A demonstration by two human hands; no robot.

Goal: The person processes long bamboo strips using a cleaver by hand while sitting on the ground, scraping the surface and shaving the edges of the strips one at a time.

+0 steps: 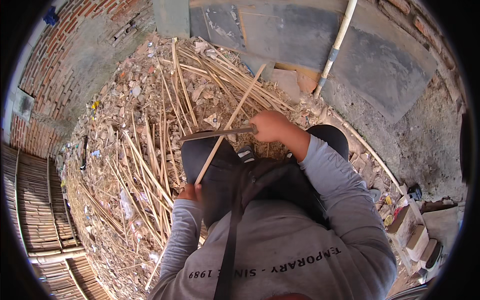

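My left hand [190, 192], beside my left knee, is closed round the lower end of a long, pale bamboo strip [243, 101]. The strip slants up and to the right, away from me. In my right hand [273, 126], closed round its handle, is a long knife [214, 134] with a dark, broad blade. The blade points left and crosses the strip above my left thigh. Whether its edge bites into the strip, I cannot tell. Most of the knife's handle is hidden in my fist.
Split bamboo strips lie in a pile [232, 75] ahead and in another bunch [155, 165] at my left, over littered ground. A white pole [336, 50] leans on the grey wall. Bricks [417, 242] stand at the right, a bamboo screen [35, 200] at the far left.
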